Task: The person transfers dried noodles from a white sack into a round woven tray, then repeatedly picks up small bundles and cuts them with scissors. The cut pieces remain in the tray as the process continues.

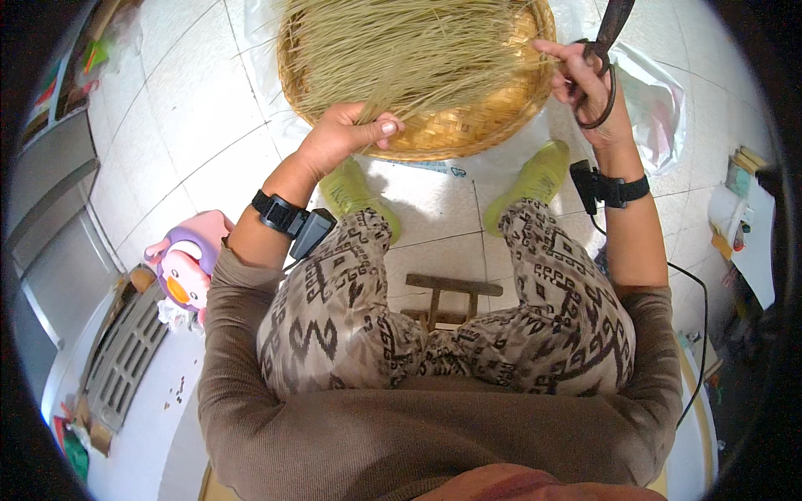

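A round woven bamboo tray (463, 134) lies beyond my feet, heaped with long thin dry plant stalks (407, 56). My left hand (354, 133) pinches a small bunch of stalks between thumb and fingers at the tray's near left rim. At the right rim, my right hand (586, 87) has dark-handled scissors (611, 31) hooked on it, a loop around the fingers and the blades pointing away from me. Its index finger points left towards the stalk ends; thin stalk tips seem to reach that finger, but whether it pinches them is unclear.
A white plastic bag (651, 106) lies right of the tray. Under my legs is a wooden stool frame (454, 285). At left stand a pink and purple toy-like duck figure (188, 263) and a grey slatted plastic item (128, 351). A cable (705, 313) runs past my right arm.
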A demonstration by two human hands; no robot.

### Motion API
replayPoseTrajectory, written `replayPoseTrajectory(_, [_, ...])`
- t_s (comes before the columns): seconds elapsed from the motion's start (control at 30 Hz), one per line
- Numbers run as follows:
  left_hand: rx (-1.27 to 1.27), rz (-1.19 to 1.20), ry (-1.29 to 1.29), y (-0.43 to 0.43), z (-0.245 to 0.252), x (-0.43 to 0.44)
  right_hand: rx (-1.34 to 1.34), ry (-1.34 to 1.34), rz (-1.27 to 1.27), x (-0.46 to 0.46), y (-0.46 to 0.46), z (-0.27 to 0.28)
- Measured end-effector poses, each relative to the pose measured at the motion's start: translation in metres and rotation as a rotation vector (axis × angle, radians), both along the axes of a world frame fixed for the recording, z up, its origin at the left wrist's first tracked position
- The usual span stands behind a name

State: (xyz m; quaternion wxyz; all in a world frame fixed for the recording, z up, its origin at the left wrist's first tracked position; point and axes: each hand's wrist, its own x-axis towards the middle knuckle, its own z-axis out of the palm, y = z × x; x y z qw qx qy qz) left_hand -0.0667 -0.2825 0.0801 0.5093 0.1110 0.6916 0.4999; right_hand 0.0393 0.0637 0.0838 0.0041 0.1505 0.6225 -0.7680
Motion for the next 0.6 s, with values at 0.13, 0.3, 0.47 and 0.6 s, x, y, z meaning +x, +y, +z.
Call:
replayPoseTrajectory(0.13, [0.024, 0.153, -0.005, -0.014, -0.008, -0.001, 0.072, -0.141, -0.029, 0.02, 0.001, -0.009])
replayPoseTrajectory(0.3, [0.037, 0.269, -0.051, -0.018, -0.01, -0.004, 0.122, -0.467, 0.313, 0.058, -0.042, -0.017])
replayPoseTrajectory(0.47, [0.012, 0.133, -0.02, -0.01, -0.011, 0.006, 0.064, -0.524, 0.736, 0.052, -0.086, -0.021])
replayPoseTrajectory(0.6, [0.018, 0.086, -0.063, -0.007, -0.022, 0.015, -0.071, -0.614, 0.629, 0.05, -0.109, -0.021])
